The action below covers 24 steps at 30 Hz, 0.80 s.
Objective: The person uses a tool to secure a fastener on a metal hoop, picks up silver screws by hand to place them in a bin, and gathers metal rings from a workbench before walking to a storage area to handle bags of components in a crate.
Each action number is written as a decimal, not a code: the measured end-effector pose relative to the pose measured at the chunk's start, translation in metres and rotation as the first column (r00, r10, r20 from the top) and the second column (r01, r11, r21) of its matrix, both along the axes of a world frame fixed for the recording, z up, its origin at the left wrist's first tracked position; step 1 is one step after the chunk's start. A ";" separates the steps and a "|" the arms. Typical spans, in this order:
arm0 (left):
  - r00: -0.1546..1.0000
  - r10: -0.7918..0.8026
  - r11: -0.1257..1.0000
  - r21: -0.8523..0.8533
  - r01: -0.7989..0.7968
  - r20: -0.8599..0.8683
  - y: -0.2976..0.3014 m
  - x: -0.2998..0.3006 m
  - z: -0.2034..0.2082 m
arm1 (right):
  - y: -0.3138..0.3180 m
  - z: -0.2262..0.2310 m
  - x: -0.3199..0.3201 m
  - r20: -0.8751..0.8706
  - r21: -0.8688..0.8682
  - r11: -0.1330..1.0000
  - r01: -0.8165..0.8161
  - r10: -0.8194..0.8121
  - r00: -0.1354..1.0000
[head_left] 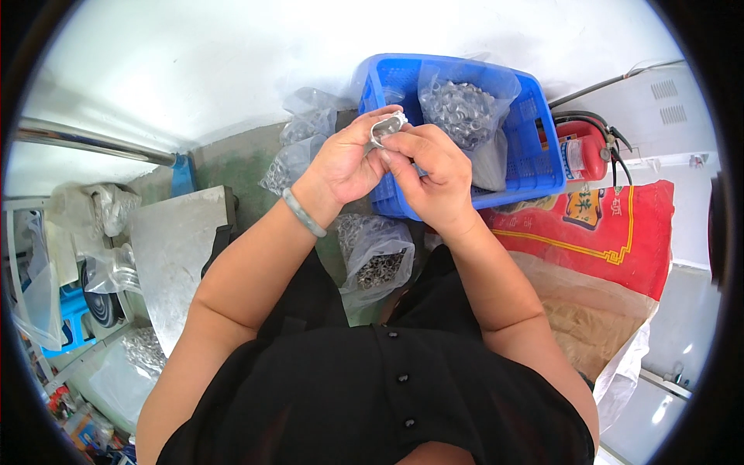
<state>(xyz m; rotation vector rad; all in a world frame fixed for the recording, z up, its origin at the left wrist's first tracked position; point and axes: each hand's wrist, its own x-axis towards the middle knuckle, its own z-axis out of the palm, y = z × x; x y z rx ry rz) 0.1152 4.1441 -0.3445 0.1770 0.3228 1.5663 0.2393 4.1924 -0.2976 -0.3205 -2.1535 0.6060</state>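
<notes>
Between my two hands is a small, shiny silver metal piece [387,129], curved like a ring or clamp. My left hand [347,161], with a pale bangle [304,213] on the wrist, grips it from the left, fingers curled round its far side. The fingertips of my right hand [436,172] pinch its near right edge. Just below the hands, a clear plastic bag [376,260] of small metal parts stands on the floor between my knees. Beyond my right hand, another bag of similar metal parts [463,112] lies in a blue plastic crate [546,155].
More bags of metal parts [293,161] lie on the green floor left of the crate. A grey metal plate [167,263] is at my left. To the right are a red fire extinguisher [587,151] and a red printed sack [620,229]. A metal pole [101,139] runs along the left wall.
</notes>
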 end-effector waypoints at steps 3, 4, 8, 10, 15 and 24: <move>0.989 -0.074 0.996 -0.045 0.081 0.130 0.000 0.003 0.002 | -0.002 0.002 0.000 0.002 0.059 0.998 0.015 -0.015 1.000; 0.985 -0.109 0.993 -0.030 0.114 0.135 -0.001 0.004 0.002 | -0.003 0.002 0.000 0.003 0.075 0.997 0.016 -0.016 1.000; 0.972 -0.175 0.984 -0.011 0.179 0.155 -0.002 0.006 -0.001 | -0.005 0.002 -0.001 -0.028 0.080 0.996 0.028 -0.025 0.999; 0.957 -0.205 0.978 0.068 0.195 0.206 -0.001 0.005 -0.008 | -0.006 0.004 -0.001 -0.021 0.072 0.997 0.033 -0.031 0.999; 0.932 -0.258 0.961 0.168 0.220 0.253 0.000 0.004 -0.015 | -0.006 0.005 0.000 -0.025 0.069 0.997 0.021 -0.019 1.000; 0.952 0.242 0.968 -0.019 -0.250 -0.190 0.002 -0.001 0.012 | 0.001 -0.003 0.004 0.003 -0.142 0.990 0.005 -0.004 1.000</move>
